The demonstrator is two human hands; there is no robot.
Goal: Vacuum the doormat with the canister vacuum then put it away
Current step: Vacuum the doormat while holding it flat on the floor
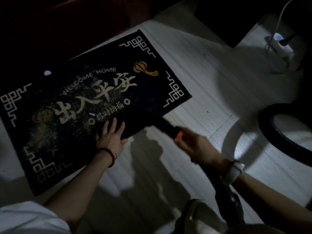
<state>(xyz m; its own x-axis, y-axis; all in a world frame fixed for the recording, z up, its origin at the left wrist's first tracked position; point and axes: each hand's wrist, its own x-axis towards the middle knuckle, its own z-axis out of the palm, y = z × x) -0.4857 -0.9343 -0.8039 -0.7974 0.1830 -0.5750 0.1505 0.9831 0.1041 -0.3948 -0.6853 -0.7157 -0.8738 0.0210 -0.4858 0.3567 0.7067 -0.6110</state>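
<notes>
A dark doormat (94,102) with gold lettering and pale dust across its middle lies slanted on the light floor. My left hand (110,135) presses flat on the mat's near edge, fingers spread. My right hand (194,146), blurred, grips the black vacuum nozzle (166,128), whose tip reaches the mat's near right edge. An orange glow shows on the nozzle by my fingers. The black hose (276,132) loops on the floor at the right and passes under my right forearm. The canister itself is out of sight.
A white power strip (280,43) with cables and a dark plug lies at the far right. Dark furniture (224,16) stands at the back. A small white scrap (47,72) sits at the mat's far edge. The room is dim.
</notes>
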